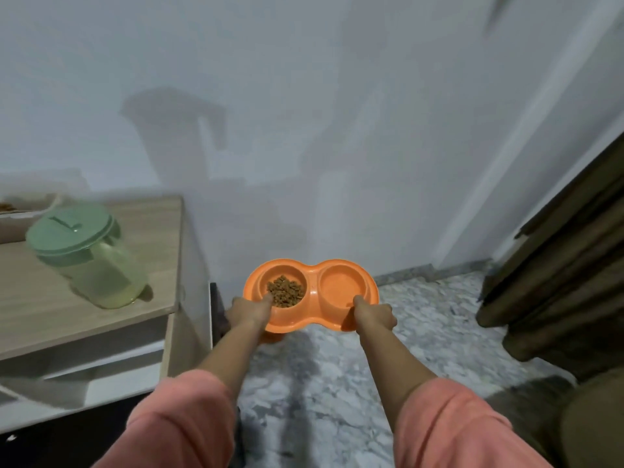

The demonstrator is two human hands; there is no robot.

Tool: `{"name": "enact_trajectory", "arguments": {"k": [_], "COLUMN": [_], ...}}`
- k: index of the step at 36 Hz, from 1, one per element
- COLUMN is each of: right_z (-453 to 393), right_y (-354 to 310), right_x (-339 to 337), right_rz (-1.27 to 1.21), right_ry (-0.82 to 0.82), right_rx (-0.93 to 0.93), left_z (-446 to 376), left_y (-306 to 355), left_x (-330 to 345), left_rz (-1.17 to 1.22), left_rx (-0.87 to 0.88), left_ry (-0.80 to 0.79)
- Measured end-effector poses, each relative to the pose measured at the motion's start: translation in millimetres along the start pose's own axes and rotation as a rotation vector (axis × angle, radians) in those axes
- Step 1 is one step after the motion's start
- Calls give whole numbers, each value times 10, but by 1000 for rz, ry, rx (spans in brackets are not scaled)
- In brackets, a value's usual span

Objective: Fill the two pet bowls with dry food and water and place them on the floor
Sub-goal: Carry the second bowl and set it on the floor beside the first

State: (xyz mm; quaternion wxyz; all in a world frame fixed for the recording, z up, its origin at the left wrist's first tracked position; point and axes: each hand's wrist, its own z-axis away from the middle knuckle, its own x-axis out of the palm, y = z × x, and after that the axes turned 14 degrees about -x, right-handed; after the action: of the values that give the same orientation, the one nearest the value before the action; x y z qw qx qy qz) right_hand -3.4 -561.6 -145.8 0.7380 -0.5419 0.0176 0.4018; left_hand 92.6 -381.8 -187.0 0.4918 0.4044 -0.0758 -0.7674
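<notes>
Holding the orange double bowl (310, 293) above the floor (422, 332), left hand (250, 312) grips the kibble (286, 291) side, right hand (374, 315) the water side, beside the surface (101, 298)

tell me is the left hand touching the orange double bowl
Touching. The head view shows the left hand gripping the near rim of the orange double bowl, thumb lying over the edge beside the dry food.

double bowl (312, 292): orange | kibble (285, 292): brown | jug lid (69, 233): green | floor (422, 332): grey-white marbled
</notes>
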Motion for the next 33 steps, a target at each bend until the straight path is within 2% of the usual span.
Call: {"name": "enact_trajectory", "arguments": {"k": [7, 16, 20, 22, 27, 33], "right_z": [-696, -2030, -2688, -2864, -3481, -4271], "right_y": [-112, -155, -228, -205, 71, 776], "right_x": [-9, 113, 194, 217, 510, 1176], "right_rz": [21, 110, 152, 176, 268, 249], "right_ry": [2, -145, -178, -182, -197, -206], "right_rx": [32, 14, -19, -22, -8, 13], "left_z": [-40, -320, -505, -524, -905, -1847], "left_y": [480, 963, 1186, 1237, 1307, 1074], "left_x": [439, 1269, 1716, 1834, 2298, 3011], "left_rz": [28, 117, 192, 225, 205, 195], "left_rx": [-38, -131, -222, -210, -273, -309], "left_ry": [-19, 22, 14, 7, 10, -6]}}
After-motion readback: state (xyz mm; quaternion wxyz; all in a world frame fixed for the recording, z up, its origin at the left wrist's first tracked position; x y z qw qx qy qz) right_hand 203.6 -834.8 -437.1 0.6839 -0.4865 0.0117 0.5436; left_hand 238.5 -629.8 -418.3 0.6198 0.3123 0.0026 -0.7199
